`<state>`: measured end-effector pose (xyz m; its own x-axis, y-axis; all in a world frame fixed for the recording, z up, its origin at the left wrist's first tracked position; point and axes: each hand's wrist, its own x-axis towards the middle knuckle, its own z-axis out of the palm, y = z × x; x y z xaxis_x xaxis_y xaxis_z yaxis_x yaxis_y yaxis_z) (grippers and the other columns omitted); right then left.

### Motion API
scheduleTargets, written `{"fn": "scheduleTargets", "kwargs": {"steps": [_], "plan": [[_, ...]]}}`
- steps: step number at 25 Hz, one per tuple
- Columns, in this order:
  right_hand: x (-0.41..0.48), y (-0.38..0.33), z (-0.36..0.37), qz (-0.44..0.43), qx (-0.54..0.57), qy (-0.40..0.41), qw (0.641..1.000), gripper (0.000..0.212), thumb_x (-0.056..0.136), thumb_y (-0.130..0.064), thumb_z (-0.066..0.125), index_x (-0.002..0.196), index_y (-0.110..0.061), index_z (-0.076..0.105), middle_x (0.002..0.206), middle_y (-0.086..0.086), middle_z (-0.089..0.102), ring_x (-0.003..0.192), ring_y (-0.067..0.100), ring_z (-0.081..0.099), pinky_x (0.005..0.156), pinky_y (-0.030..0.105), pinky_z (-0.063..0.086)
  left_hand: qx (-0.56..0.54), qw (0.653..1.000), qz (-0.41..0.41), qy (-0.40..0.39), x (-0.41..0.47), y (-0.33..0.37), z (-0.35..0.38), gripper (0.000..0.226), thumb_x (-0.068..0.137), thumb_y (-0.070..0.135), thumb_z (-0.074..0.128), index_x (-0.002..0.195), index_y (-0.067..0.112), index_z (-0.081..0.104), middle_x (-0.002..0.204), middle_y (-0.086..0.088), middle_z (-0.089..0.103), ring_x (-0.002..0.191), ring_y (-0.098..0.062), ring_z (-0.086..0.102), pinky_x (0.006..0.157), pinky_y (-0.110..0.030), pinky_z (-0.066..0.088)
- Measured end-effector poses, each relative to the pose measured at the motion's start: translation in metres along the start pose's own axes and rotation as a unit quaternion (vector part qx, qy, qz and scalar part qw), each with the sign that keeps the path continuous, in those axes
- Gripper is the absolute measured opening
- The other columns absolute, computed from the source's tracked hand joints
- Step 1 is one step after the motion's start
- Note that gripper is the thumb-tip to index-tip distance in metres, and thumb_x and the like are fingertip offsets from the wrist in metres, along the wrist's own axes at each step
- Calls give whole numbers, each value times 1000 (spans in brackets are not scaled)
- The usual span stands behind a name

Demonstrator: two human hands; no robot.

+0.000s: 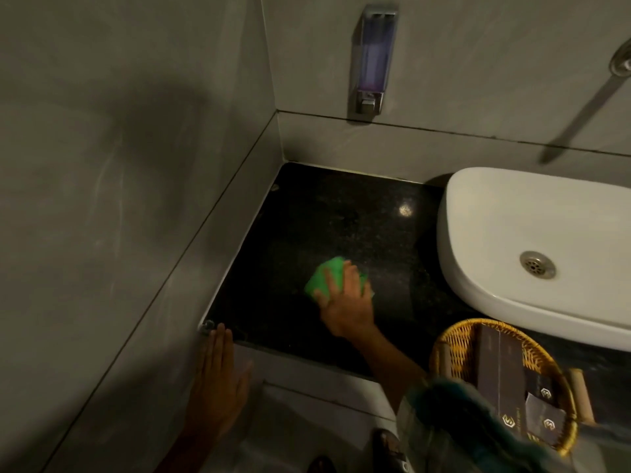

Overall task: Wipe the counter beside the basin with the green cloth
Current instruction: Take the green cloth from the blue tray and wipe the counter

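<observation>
A bright green cloth (326,274) lies bunched on the black speckled counter (334,216), left of the white basin (512,233). My right hand (345,298) presses down on the cloth with spread fingers and covers its near half. My left hand (218,380) is flat and open against the grey side wall, its fingertips at the counter's front left corner, holding nothing.
A wicker basket (454,343) with dark boxes and sachets sits at the counter's front, below the basin. A soap dispenser (372,59) hangs on the back wall. Grey walls close the counter on the left and at the back. A chrome spout (587,107) reaches over the basin.
</observation>
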<state>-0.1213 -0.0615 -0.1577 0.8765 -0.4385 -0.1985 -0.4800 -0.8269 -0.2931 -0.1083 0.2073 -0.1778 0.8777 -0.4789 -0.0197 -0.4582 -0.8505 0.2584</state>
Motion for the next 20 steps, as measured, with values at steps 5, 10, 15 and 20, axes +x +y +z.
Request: {"fn": "scheduleTargets", "kwargs": {"steps": [5, 10, 15, 20], "plan": [[42, 58, -54, 220, 78, -30, 972, 67, 94, -61, 18, 151, -28, 12, 161, 19, 2, 147, 37, 6, 117, 54, 7, -29, 998, -21, 45, 23, 27, -4, 59, 93, 45, 32, 132, 4, 50, 140, -17, 52, 130, -33, 47, 108, -48, 32], [41, 65, -73, 249, 203, 2, 947, 70, 81, -39, 66, 138, -17, 33, 136, 18, 50, 124, 38, 49, 104, 49, 42, -247, 969, 23, 11, 119, 139, -11, 28, 92, 26, 56, 117, 16, 64, 116, -12, 69, 105, -32, 61, 88, -38, 47], [49, 54, -72, 245, 353, 63, 901, 53, 78, -22, 72, 122, -16, 43, 117, 16, 62, 105, 34, 63, 86, 34, 50, -373, 919, -103, -73, 170, 189, -2, 37, 92, 24, 57, 129, 17, 54, 130, -14, 62, 118, -30, 56, 99, -37, 45], [85, 61, -82, 163, 308, 120, 930, 23, 87, -15, 60, 109, -10, 59, 115, 21, 57, 104, 37, 60, 89, 36, 49, -292, 953, -39, -67, 225, 196, -11, 40, 95, 23, 48, 134, 19, 49, 140, -14, 51, 127, -32, 47, 106, -43, 39]]}}
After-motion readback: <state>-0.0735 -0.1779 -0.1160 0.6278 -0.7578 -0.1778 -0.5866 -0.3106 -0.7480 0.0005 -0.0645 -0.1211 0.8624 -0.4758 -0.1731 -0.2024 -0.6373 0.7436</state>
